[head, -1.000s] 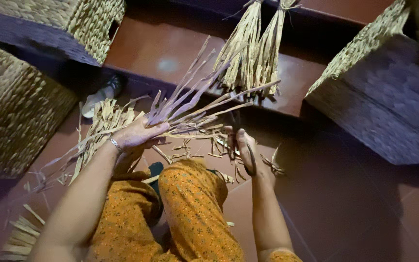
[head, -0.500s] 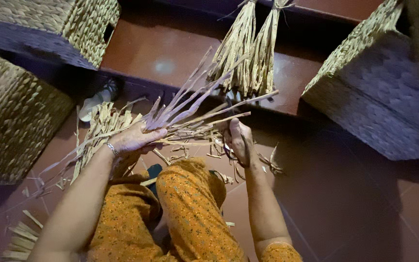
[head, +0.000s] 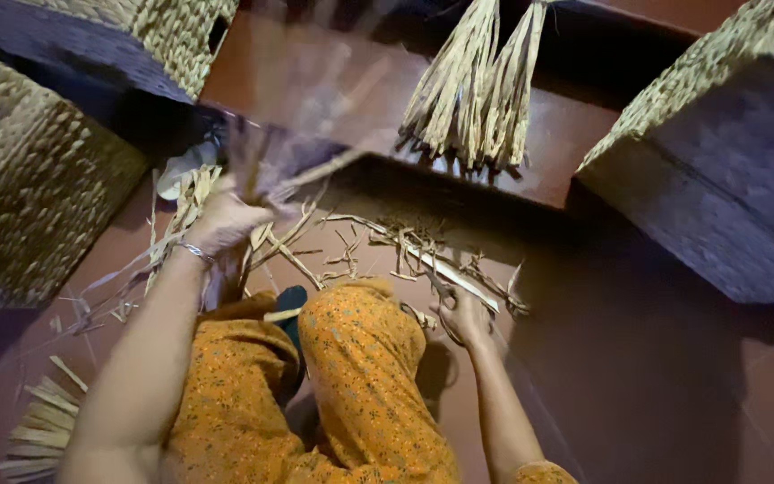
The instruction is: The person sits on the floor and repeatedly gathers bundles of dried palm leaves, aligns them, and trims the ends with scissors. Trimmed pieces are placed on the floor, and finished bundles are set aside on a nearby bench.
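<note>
My left hand (head: 224, 220), with a thin bangle at the wrist, is closed around a bundle of long dried straw strands (head: 270, 148). The strands fan upward and are blurred by motion. My right hand (head: 469, 321) rests low beside my right knee and grips what looks like a pair of dark scissors (head: 443, 291). Short straw offcuts (head: 387, 244) lie scattered on the floor between the two hands. My legs in orange patterned cloth (head: 360, 367) are folded below them.
Two tied straw bundles (head: 481, 90) hang over a reddish step (head: 315, 81). Woven baskets stand at the left (head: 38, 179), top left (head: 176, 36) and right (head: 718, 152). Flat straw strips (head: 38, 435) lie at the lower left, and a pale shoe-like object (head: 181, 170) lies beside the left basket.
My left hand has swung the straw bundle up and to the left, now blurred. My right hand has dropped from the bundle toward the floor beside my knee.
</note>
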Tool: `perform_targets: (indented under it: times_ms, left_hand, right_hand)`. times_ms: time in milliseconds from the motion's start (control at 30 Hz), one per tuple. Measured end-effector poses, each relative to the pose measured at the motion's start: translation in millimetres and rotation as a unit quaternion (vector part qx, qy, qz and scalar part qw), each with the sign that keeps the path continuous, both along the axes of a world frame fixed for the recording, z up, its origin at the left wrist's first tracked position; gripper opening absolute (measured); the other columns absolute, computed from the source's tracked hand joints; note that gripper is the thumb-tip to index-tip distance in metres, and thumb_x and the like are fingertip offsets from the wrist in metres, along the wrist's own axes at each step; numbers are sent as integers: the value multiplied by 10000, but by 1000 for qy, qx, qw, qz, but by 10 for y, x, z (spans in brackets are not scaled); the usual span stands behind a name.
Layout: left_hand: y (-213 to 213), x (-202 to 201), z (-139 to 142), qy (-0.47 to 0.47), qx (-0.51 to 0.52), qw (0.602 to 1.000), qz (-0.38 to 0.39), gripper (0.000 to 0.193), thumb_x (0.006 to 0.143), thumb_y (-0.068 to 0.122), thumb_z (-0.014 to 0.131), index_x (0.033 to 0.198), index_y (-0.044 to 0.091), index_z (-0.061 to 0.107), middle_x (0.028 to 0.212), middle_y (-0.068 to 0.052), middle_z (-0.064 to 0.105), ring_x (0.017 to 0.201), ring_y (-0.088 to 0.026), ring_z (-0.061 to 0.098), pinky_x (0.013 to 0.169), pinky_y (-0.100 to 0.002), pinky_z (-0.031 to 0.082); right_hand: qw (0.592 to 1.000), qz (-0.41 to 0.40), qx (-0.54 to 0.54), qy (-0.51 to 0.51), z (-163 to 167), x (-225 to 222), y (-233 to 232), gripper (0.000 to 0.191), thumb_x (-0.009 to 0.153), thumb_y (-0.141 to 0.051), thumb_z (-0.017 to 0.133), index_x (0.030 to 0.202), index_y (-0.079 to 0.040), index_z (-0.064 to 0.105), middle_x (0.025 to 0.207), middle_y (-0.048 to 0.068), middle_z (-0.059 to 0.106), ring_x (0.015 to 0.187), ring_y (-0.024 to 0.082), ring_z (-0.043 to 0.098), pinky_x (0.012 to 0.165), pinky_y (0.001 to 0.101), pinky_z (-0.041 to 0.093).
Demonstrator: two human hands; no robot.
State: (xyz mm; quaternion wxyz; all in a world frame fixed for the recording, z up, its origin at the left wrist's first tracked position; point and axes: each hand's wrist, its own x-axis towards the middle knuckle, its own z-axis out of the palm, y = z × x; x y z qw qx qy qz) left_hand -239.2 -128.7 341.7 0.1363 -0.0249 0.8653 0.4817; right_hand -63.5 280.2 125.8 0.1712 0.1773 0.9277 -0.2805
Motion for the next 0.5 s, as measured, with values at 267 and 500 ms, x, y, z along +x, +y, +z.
perform_targets:
  times_ms: [267, 500]
  left_hand:
    - [-131, 246, 479, 309, 22, 942, 128, 396, 1017, 408, 807, 1140, 71, 638, 1062, 23, 668, 963, -135, 627, 843, -276, 530]
    - [-197, 456, 735, 274, 341, 890, 128, 298, 1113, 376, 704, 1111, 87, 629, 751, 27, 523, 652, -76, 505, 641, -256, 470]
  right_hand:
    - [994, -21, 102, 18, -745, 1055, 253, 438, 776, -237, 812, 1171, -120, 662, 1122, 209, 682, 1046, 417, 638, 900, 518, 518]
    - [987, -17, 118, 111, -838, 1416, 208, 474, 737, -247, 803, 1155, -95, 640, 1077, 223, 689, 1017, 450, 637, 870, 550, 526]
